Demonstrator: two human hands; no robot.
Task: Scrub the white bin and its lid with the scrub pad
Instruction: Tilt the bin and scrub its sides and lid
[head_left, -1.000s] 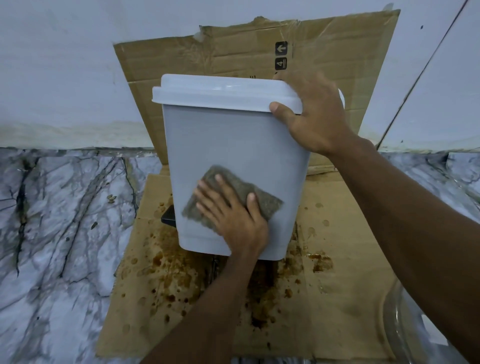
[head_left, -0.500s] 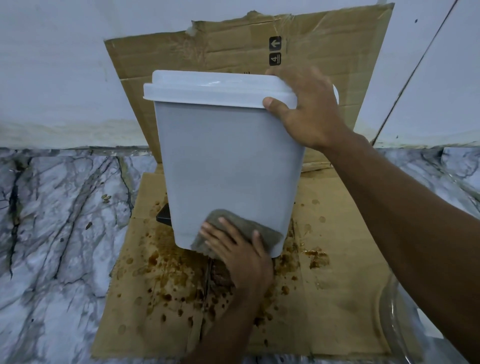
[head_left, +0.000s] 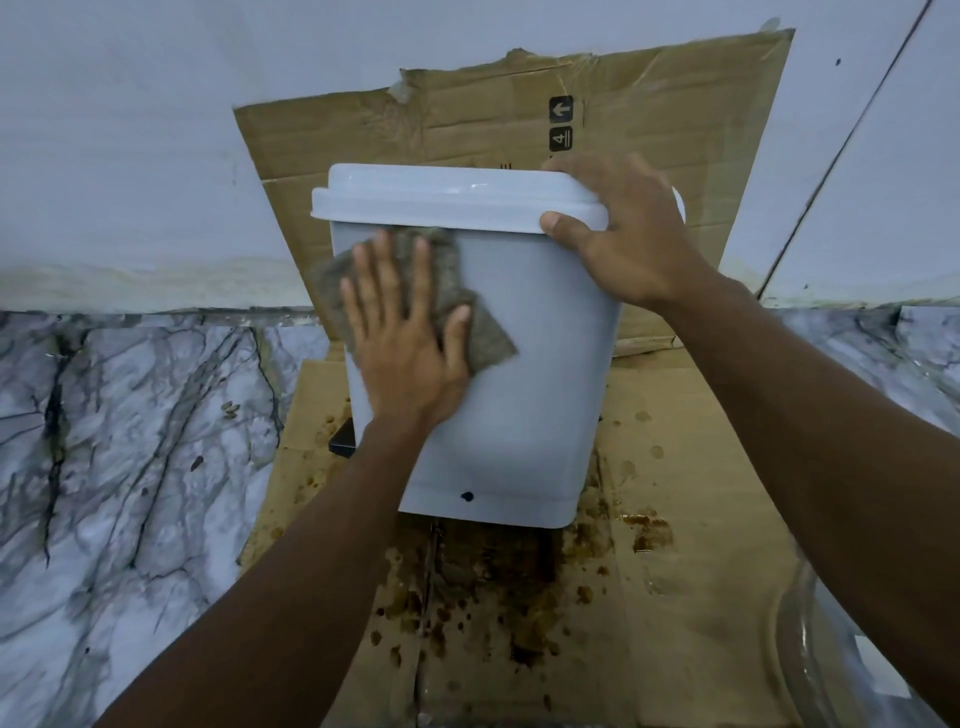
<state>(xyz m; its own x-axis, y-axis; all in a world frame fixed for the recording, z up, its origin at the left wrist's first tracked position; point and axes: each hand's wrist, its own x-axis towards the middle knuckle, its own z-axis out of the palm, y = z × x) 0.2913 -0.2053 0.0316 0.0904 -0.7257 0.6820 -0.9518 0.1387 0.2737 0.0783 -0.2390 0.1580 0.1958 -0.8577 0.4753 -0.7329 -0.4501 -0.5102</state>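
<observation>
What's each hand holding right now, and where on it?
Right hand grips the white plastic bin's lid at its right front corner. Left hand presses the grey-brown scrub pad flat against the bin's front wall.

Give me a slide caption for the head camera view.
Left hand presses scrub pad against white bin; right hand steadies lid.

white bin (head_left: 519, 374) and white lid (head_left: 447, 205), with one small black dot low on the bin's front. scrub pad (head_left: 452, 291), mottled grey-brown. cardboard sheet (head_left: 701, 519), plain tan with dark brown spatter stains; upright cardboard (head_left: 467, 119), tan with black printed symbols. floor (head_left: 130, 467), white marble veined grey-black. wall (head_left: 156, 130), pale grey-white.
</observation>
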